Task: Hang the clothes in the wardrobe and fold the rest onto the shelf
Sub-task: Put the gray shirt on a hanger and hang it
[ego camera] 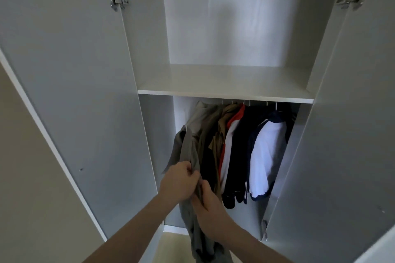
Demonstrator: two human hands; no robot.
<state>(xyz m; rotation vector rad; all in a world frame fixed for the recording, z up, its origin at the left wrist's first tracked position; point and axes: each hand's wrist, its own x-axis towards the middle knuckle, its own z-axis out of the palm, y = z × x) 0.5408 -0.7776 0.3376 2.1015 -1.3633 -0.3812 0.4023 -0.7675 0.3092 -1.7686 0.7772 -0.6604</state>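
Shelf (224,83) above hanging clothes (245,147) in wardrobe (149,49) — doors left, right; hands (192,186) before clothes.

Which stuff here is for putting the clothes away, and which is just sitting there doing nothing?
Part of the job:
- grey garment, gripped by the left hand and right hand
- clothes already hanging
- shelf, nothing on it yet

Just there:
- wardrobe doors, standing open
- door hinges
- floor

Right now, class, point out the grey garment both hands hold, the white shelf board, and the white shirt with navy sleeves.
Grey garment (190,147): head view, upper fabric.
White shelf board (224,79): head view, bare top.
White shirt with navy sleeves (265,156): head view, white body.
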